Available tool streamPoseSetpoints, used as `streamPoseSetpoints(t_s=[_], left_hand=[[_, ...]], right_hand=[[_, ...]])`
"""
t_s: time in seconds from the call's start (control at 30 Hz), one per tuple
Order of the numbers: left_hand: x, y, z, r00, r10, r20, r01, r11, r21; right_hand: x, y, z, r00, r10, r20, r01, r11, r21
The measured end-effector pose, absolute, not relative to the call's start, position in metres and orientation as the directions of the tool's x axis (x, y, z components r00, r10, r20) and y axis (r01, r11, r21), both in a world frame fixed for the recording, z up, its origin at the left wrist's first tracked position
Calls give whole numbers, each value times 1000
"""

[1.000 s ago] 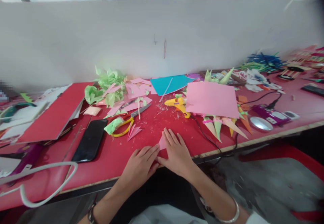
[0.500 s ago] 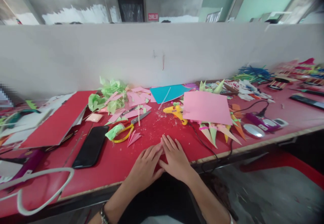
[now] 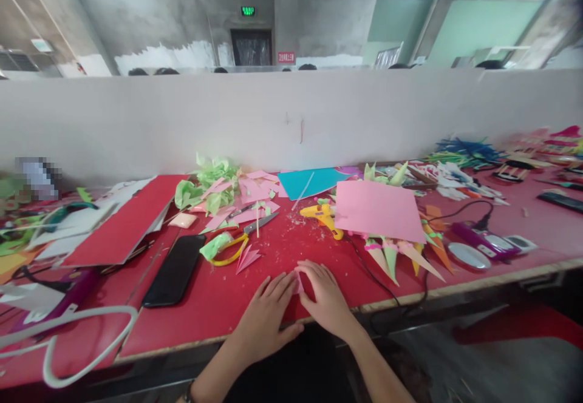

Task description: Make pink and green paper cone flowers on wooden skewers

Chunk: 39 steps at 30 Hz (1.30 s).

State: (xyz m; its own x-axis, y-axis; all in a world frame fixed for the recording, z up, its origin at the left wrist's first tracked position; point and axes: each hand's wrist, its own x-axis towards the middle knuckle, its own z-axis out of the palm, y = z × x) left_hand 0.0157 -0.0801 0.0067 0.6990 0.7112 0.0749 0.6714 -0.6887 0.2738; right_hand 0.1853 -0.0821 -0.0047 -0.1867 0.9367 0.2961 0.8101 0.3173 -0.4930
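Two bare hands meet at the near edge of a red tabletop [image 3: 273, 263], with a small piece of pink paper [image 3: 298, 283] lying between their fingertips. The left hand [image 3: 268, 312] is spread fairly flat, fingers together and thumb held well apart, its fingertips touching the paper's left side. The right hand [image 3: 323, 297] is arched, with its fingers and thumb curving around the paper's right side; whether they pinch it cannot be told.

Just beyond the left hand is a pleated pink paper fan [image 3: 248, 259], and behind that a pair of yellow-handled scissors [image 3: 262, 222]. Farther to the left hand's left lies a black smartphone [image 3: 174, 271]. Crumpled green tissue paper [image 3: 214, 172] is heaped well beyond the left hand, near a pale partition [image 3: 182, 118].

Straight beyond the right hand lies a yellow hot glue gun [image 3: 325, 218]. To its right, a pink sheet [image 3: 380, 210] rests over pointed paper cones [image 3: 390, 258]. Well to the right hand's right is a purple power strip [image 3: 485, 242] with a black plug in it.
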Motion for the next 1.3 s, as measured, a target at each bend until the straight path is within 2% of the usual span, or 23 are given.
streamPoseSetpoints(t_s=[0.1, 0.27, 0.4, 0.63, 0.8, 0.87, 1.0, 1.13, 1.23, 1.3], left_hand=[[17, -76, 8, 615, 779, 120, 701, -610, 369], [27, -67, 7, 538, 813, 223, 644, -567, 514], [32, -63, 4, 498, 844, 202, 618, -508, 600], [39, -57, -6, 400, 902, 162, 692, -414, 592], [41, -63, -6, 313, 921, 231, 806, -386, 449], [41, -66, -6, 303, 916, 265, 811, -393, 432], [37, -72, -6, 281, 914, 293, 753, -399, 524], [23, -77, -7, 222, 914, 340, 656, -398, 641], [5, -83, -6, 217, 905, 367, 600, -420, 681], [-7, -89, -5, 161, 908, 386, 597, -401, 695]], right_hand=[[183, -80, -4, -123, 918, 376, 788, 321, -525], [179, -78, -4, -100, 922, 373, 800, 298, -521], [179, -76, -5, -114, 921, 373, 793, 310, -524], [177, -75, -4, -62, 941, 333, 763, 260, -592], [179, -75, -6, -33, 949, 313, 628, 264, -732], [178, -75, -5, -27, 954, 299, 533, 267, -803], [172, -75, -1, -48, 958, 282, 373, 279, -885], [171, -72, 4, -98, 966, 241, 296, 259, -919], [167, -63, 12, -108, 961, 254, 325, 275, -905], [156, -53, 21, -103, 960, 259, 431, 278, -858]])
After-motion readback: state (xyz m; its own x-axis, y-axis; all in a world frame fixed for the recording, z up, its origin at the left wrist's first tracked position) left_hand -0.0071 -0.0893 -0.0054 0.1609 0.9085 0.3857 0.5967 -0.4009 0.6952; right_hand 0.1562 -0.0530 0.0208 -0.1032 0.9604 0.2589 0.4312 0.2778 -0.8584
